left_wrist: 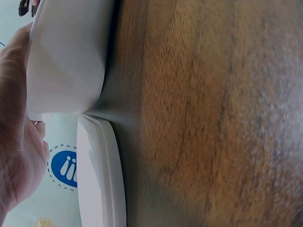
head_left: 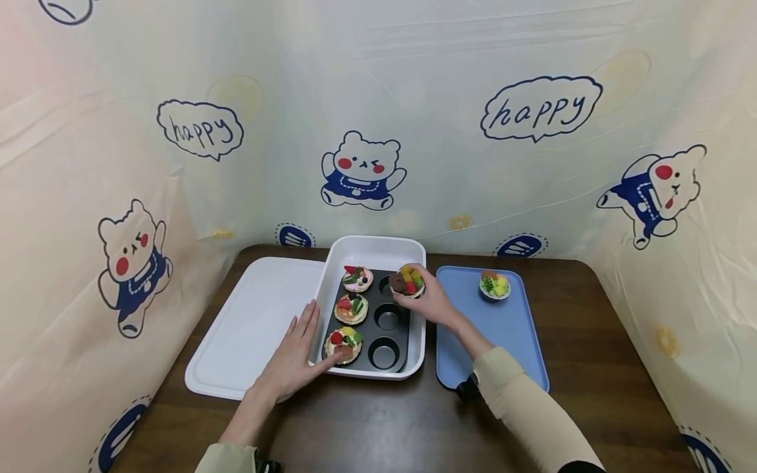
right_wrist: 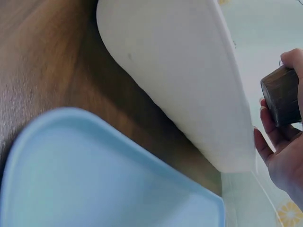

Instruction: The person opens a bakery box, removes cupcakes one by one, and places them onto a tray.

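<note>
My right hand (head_left: 434, 301) grips a decorated toy cupcake (head_left: 408, 281) with a brown, red, yellow and green top. In the right wrist view its dark cup (right_wrist: 281, 94) sits between thumb and fingers. The cupcake is over the back right of a dark muffin tin (head_left: 368, 322), which lies inside a deep white container (head_left: 378, 243). Three other cupcakes fill the tin's left column: back (head_left: 357, 280), middle (head_left: 351, 309) and front (head_left: 344, 346). My left hand (head_left: 296, 355) rests with extended fingers on the container's left rim, its thumb reaching over beside the front cupcake.
Left of the container lies a flat white tray or lid (head_left: 254, 315), partly beneath my left hand. To the right, a blue tray (head_left: 485, 335) carries another cupcake (head_left: 494, 286) near its back edge. A printed curtain (head_left: 449, 177) hangs behind the brown wooden table (head_left: 378, 420).
</note>
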Demonstrator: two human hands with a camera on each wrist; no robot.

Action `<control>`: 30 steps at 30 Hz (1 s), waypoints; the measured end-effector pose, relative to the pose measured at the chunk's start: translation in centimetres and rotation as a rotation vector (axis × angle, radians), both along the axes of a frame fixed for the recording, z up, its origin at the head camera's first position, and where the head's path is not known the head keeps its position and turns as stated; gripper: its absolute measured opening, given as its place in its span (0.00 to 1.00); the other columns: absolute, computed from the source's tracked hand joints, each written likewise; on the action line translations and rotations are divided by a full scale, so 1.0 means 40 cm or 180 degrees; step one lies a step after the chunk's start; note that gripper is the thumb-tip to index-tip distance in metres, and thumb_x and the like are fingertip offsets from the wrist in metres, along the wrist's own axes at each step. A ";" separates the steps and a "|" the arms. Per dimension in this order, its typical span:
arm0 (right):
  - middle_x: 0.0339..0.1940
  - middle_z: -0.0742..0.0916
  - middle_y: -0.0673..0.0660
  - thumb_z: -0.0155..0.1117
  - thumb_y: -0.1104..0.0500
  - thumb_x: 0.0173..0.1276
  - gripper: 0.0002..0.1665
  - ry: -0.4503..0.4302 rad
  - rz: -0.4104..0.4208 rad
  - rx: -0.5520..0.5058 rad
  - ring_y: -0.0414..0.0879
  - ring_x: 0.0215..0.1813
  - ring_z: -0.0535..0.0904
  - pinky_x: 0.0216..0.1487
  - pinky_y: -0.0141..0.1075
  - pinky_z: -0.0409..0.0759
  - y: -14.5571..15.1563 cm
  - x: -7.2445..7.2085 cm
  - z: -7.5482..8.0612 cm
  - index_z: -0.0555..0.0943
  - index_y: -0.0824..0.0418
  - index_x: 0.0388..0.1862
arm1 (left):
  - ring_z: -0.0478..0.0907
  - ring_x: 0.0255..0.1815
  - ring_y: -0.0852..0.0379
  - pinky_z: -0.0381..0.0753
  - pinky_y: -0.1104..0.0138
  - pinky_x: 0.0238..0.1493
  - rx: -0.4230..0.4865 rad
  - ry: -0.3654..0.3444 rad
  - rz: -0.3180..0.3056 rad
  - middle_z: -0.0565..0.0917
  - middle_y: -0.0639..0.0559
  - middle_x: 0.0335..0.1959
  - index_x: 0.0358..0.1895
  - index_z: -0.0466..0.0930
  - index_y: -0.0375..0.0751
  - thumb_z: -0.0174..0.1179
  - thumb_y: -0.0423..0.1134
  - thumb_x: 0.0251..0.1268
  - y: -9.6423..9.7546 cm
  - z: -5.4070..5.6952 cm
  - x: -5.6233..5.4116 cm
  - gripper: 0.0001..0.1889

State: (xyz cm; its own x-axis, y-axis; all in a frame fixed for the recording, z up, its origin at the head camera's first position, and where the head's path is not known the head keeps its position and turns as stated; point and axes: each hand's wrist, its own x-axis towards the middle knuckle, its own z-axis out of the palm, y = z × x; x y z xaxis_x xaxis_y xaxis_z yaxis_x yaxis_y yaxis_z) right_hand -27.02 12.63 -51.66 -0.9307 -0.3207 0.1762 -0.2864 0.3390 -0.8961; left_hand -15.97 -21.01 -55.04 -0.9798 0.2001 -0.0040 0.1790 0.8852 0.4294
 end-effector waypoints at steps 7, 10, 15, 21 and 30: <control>0.63 0.86 0.67 0.79 0.60 0.69 0.36 0.0101 -0.0154 0.0046 0.59 0.59 0.83 0.56 0.41 0.83 0.054 -0.004 0.008 0.76 0.60 0.73 | 0.43 0.96 0.42 0.47 0.39 0.93 0.0013 0.0004 -0.0014 0.41 0.48 0.95 0.93 0.43 0.45 0.60 0.81 0.64 -0.001 0.002 -0.001 0.65; 0.63 0.85 0.67 0.78 0.59 0.70 0.37 0.0073 -0.0261 0.0091 0.58 0.59 0.82 0.56 0.39 0.83 0.081 -0.006 0.009 0.75 0.61 0.74 | 0.43 0.96 0.42 0.47 0.40 0.93 0.0002 0.0001 -0.0003 0.41 0.48 0.95 0.92 0.43 0.45 0.60 0.82 0.64 0.001 0.003 -0.001 0.66; 0.66 0.84 0.67 0.77 0.57 0.72 0.38 0.0027 -0.0418 0.0133 0.59 0.62 0.82 0.59 0.42 0.84 0.129 -0.013 0.006 0.73 0.62 0.76 | 0.42 0.96 0.42 0.47 0.39 0.93 0.0018 -0.0007 0.0020 0.41 0.48 0.95 0.92 0.43 0.45 0.60 0.82 0.63 0.004 0.002 0.000 0.66; 0.67 0.84 0.66 0.78 0.52 0.70 0.40 -0.0029 -0.0585 0.0209 0.59 0.63 0.81 0.62 0.50 0.85 0.184 -0.020 -0.017 0.73 0.56 0.77 | 0.42 0.96 0.42 0.46 0.39 0.93 0.0046 0.0010 0.0021 0.41 0.49 0.95 0.92 0.43 0.45 0.60 0.81 0.63 0.005 0.000 0.000 0.66; 0.67 0.82 0.71 0.78 0.58 0.71 0.40 -0.0019 -0.0656 0.0335 0.65 0.66 0.79 0.70 0.62 0.82 0.232 -0.027 -0.063 0.72 0.63 0.77 | 0.42 0.96 0.43 0.47 0.40 0.93 -0.0003 -0.0002 0.0015 0.42 0.48 0.95 0.92 0.43 0.44 0.60 0.82 0.62 0.003 0.000 0.000 0.67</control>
